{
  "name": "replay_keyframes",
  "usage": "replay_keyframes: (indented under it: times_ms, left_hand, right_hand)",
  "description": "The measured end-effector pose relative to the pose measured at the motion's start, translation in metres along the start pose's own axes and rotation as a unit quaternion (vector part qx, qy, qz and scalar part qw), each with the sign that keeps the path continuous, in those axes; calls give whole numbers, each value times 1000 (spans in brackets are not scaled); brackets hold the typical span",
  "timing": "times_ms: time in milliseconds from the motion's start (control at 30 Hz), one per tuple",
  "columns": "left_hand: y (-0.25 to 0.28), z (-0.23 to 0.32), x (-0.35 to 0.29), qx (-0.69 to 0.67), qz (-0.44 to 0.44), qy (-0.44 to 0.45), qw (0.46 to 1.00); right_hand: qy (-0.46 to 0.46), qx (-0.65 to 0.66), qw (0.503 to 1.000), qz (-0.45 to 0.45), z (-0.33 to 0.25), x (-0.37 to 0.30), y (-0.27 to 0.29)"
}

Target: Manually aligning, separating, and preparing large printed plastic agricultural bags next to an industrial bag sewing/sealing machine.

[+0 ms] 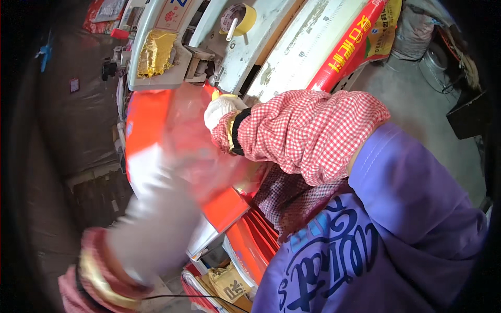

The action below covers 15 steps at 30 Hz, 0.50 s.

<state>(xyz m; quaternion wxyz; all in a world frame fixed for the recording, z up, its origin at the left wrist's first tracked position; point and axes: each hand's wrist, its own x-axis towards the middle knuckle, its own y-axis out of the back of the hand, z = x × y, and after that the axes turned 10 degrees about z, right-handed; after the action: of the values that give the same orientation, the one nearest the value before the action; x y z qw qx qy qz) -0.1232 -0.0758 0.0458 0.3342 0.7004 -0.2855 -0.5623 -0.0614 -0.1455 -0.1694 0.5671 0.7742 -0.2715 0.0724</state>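
Observation:
A red and white plastic bag point(148, 117) lies spread in front of me, with a crinkled, see-through film point(189, 117) over part of it. My right hand point(223, 110), in a white glove with yellow on the fingertips, is closed at the upper right edge of this bag, close to the sewing machine point(201, 60). My left hand point(162, 221), also in a pale glove, is lower down over the bag's left side. Motion smears it, so its fingers cannot be made out. Red checked sleeves cover both forearms.
A roll of yellow tape point(244, 20) stands on the machine table point(271, 23). A red and yellow printed bag point(344, 49) lies along the right side. Below the work hangs a stack of red sheets point(255, 242), near a tan bag point(228, 284). A thin black cable point(182, 296) runs near my left wrist.

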Motion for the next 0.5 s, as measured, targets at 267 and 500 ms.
replay_keyframes:
  times_ms: [267, 500]
  left_hand:
    - [-33, 93, 33, 203, -1, -64, 977]
    - [-41, 72, 51, 116, -53, -190, 973]
  right_hand:
    - [14, -39, 999, 13, -8, -4, -10]
    - [21, -109, 993, 28, -8, -2, -24]
